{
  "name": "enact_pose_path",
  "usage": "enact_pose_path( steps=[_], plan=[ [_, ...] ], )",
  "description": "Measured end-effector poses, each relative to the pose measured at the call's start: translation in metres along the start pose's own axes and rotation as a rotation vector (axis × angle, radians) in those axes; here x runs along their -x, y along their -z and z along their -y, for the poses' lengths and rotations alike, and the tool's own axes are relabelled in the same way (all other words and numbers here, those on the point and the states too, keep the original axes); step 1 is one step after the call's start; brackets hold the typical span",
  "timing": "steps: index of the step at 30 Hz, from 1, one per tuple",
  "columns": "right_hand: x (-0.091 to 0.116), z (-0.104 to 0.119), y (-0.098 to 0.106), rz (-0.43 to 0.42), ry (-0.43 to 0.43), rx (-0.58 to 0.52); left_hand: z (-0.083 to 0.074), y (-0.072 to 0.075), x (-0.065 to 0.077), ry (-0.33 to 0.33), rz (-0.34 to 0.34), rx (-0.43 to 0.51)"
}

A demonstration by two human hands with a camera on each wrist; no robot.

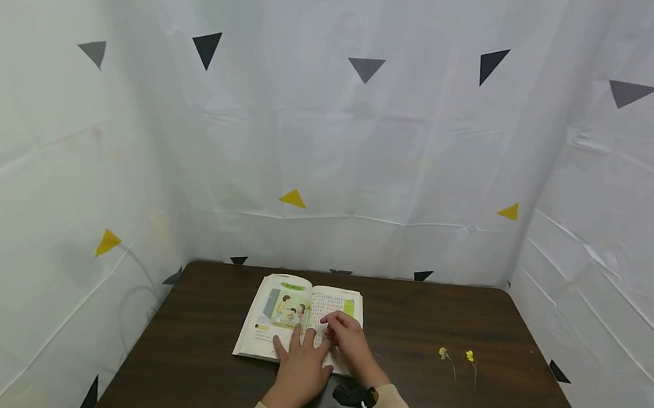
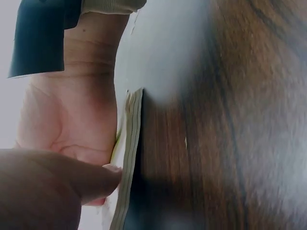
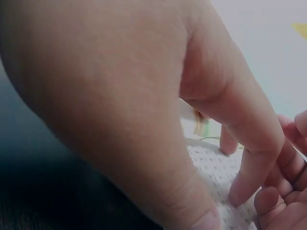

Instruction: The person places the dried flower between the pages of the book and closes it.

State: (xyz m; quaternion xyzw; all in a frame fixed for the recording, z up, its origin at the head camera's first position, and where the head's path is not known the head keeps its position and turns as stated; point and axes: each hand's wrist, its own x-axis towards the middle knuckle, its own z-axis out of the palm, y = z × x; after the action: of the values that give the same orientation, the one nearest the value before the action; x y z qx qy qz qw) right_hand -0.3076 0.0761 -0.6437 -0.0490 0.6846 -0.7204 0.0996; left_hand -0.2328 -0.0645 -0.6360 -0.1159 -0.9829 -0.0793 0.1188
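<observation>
An open book (image 1: 264, 342) lies on the dark table, with a colour picture on its left page and printed text on its right page. My left hand (image 1: 300, 370) rests with spread fingers on the lower part of the book, near the middle fold. Above the right page is my right hand (image 1: 349, 341), its fingers bent. In the right wrist view, the right hand's thumb and fingers stand apart close to the printed page (image 3: 213, 167), and nothing shows between them. The left wrist view has the left thumb by the book's edge (image 2: 128, 163).
Two small yellow flowers with thin stems, one flower (image 1: 444, 353) and another flower (image 1: 470, 356), lie on the table (image 1: 410, 319) to the right of the book. White sheeting (image 1: 390, 170) with coloured triangles surrounds the table's back and sides.
</observation>
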Motion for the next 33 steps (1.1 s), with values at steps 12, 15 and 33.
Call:
enact_pose_path(
  steps=[12, 15, 33],
  plan=[
    [0.017, 0.007, 0.013, -0.145, 0.004, 0.060, -0.007, -0.008, -0.016, 0.013, -0.009, -0.014],
    [0.022, 0.008, 0.012, -0.146, 0.007, 0.109, -0.008, -0.014, -0.015, 0.019, 0.030, -0.035],
    [0.084, 0.054, 0.063, -0.315, -0.047, 0.437, -0.005, -0.024, -0.008, 0.047, 0.062, 0.046]
  ],
)
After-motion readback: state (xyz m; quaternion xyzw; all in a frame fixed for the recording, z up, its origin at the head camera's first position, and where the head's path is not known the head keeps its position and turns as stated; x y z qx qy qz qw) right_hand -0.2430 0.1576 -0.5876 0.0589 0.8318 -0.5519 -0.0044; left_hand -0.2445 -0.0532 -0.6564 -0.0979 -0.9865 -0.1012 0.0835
